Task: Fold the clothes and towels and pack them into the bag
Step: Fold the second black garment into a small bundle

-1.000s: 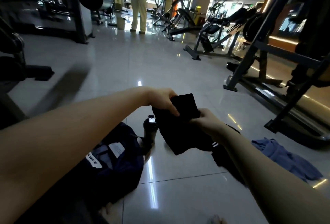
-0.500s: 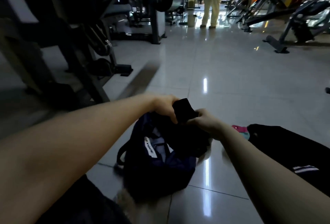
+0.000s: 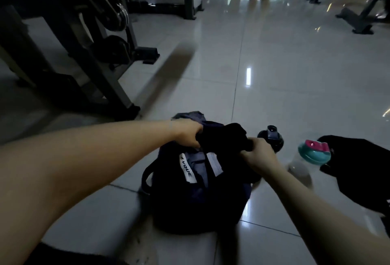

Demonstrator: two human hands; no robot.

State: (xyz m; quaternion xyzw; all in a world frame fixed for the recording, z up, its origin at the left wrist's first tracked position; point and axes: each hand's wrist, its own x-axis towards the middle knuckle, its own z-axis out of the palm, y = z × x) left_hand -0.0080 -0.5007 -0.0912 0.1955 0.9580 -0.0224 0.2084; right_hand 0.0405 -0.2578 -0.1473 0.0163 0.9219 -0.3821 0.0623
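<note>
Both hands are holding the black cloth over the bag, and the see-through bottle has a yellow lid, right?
Not yellow: the head view shows the see-through bottle has a teal and pink lid. Yes, the left hand and right hand hold the black cloth over the bag.

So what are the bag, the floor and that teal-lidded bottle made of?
Bag: soft woven fabric, probably nylon; it looks matte, and it slumps and creases.
Floor: glazed tile, glossy; it mirrors lights and shows grout lines.
Bottle: likely clear plastic, with a see-through body and a smooth teal lid.
</note>
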